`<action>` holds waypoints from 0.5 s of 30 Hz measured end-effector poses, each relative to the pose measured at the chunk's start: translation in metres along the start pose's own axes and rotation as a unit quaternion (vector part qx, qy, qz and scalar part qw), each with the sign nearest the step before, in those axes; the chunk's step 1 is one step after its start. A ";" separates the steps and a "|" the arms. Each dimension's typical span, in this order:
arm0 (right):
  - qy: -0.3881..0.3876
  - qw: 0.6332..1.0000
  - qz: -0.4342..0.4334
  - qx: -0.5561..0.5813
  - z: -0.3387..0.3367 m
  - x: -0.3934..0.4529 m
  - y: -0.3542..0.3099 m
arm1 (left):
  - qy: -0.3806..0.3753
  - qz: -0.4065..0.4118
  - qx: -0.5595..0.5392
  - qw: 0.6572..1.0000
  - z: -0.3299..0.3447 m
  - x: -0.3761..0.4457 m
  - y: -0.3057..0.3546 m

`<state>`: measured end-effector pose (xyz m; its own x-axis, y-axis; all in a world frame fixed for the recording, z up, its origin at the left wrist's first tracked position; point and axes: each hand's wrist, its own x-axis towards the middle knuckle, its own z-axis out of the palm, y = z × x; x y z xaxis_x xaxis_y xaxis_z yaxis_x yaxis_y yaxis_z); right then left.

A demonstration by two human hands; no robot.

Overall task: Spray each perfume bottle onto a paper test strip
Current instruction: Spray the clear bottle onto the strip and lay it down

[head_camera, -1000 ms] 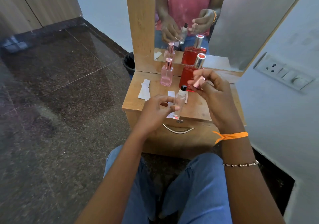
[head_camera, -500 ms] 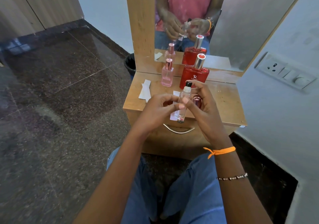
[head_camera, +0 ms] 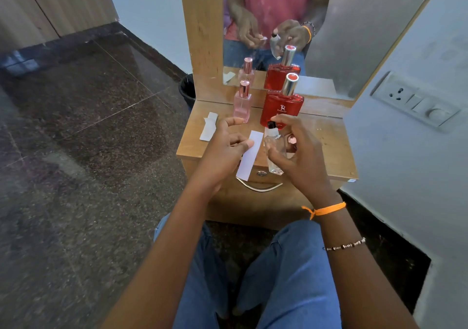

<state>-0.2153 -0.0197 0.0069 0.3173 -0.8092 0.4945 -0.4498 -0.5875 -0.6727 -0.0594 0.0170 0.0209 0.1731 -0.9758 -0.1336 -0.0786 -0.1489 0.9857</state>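
Note:
My right hand [head_camera: 300,156] grips a small clear perfume bottle [head_camera: 274,149] with a black spray head, index finger on top of the head; a pink cap [head_camera: 292,140] is tucked in the same hand. My left hand [head_camera: 225,146] pinches a white paper test strip [head_camera: 249,155] just left of the bottle, over the front edge of the wooden dresser top [head_camera: 329,138]. A pink bottle [head_camera: 242,102] and a larger red bottle [head_camera: 282,104] with a silver cap stand at the back of the dresser.
More paper strips [head_camera: 209,126] lie at the dresser's left edge. A mirror [head_camera: 342,37] rises behind the bottles, a wall with a switch plate [head_camera: 415,100] is on the right, and a dark bin [head_camera: 187,89] sits on the floor to the left. My knees are below the drawer handle [head_camera: 258,188].
The clear bottle passed from my left hand to my right hand, which still keeps the pink cap. My left hand now holds the paper strip apart from the bottle.

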 end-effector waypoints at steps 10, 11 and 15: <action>-0.069 0.953 -0.180 -0.233 -0.015 0.011 0.003 | -0.018 0.003 0.004 1.000 0.001 0.000 0.006; -0.080 0.949 -0.190 -0.239 -0.016 0.012 0.004 | -0.019 0.003 0.005 1.000 0.001 0.000 0.006; -0.113 0.929 -0.233 -0.263 -0.020 0.017 0.006 | -0.033 -0.002 -0.003 0.999 0.003 0.001 0.004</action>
<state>-0.2295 -0.0368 0.0217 0.7201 -0.4845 0.4967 -0.5475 -0.8365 -0.0224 -0.0626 0.0150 0.0245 0.1087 -0.9836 -0.1440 -0.0721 -0.1522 0.9857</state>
